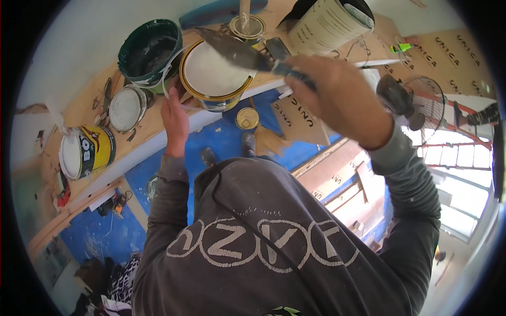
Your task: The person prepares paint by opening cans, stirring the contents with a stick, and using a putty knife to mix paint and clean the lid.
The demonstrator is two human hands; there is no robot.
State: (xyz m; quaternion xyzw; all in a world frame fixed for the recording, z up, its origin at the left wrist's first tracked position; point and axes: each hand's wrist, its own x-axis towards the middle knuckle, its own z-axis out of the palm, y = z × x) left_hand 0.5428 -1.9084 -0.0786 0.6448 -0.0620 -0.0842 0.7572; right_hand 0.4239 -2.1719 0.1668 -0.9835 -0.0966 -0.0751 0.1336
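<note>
My right hand point(337, 92) is closed round the handle of a pointed trowel point(232, 51). The grey blade reaches leftward over a metal-rimmed paint can point(224, 98), whose round top is white. I cannot tell whether that white is a lid or the contents. At the can's left side is my left hand point(177, 124), thumb up by the pale wire handle, other fingers partly hidden against the can. The can sits at the near edge of a wooden worktop point(150, 113). Left of it stands a dark green bucket point(134, 73) with white smears on its rim.
A white-topped tin point(126, 109) and a yellow-and-black tub point(97, 150) lie to the left. Behind are a small can point(247, 25) with a stick and a large pale bucket point(329, 26). A fan point(421, 100) stands right. Blue sheeting point(219, 134) covers the floor.
</note>
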